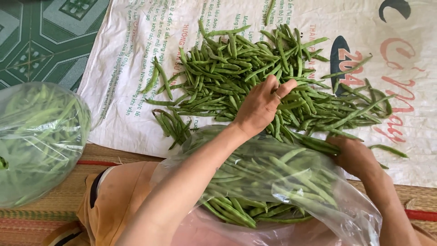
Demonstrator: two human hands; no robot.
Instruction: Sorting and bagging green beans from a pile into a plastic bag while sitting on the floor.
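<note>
While spread over the white woven plastic sack sheet w/ printed colour lettering (pixel 123 91), heap of long slim green beans (pixel 236 68) lies at centre, a few strays apart at its L edge and far R.

Left hand (pixel 260 107): palm down on near edge of heap, fingers loosely curled into the pods, thin ring on one finger; seems to gather a few pods, but a firm hold cannot be told from this view.

Right hand (pixel 354 157): at mouth of clear thin plastic bag, already well filled w/ beans (pixel 273 182), resting against lap; fingers hidden under film and pods, so degree of closure cannot be told; likely pinching bag rim open.

Handling, judged: single pods light, fairly stiff yet snappable if bent hard; smooth skin, not slippery when dry. Best taken in a loose bunch around mid-length, pods roughly parallel, not by the tips. Bag film soft, crinkly, prone to slump; hold at rim.

Look: pods mid to dark green, slightly curved, tapered ends, lying criss-cross in all directions.

Also present: second clear plastic bag stuffed w/ beans (pixel 36 141) at far L, well apart from the heap; woven straw mat w/ red stripes (pixel 68 191) beneath; green patterned floor tiles (pixel 41 41) top L; orange garment (pixel 123 196) over lap.
</note>
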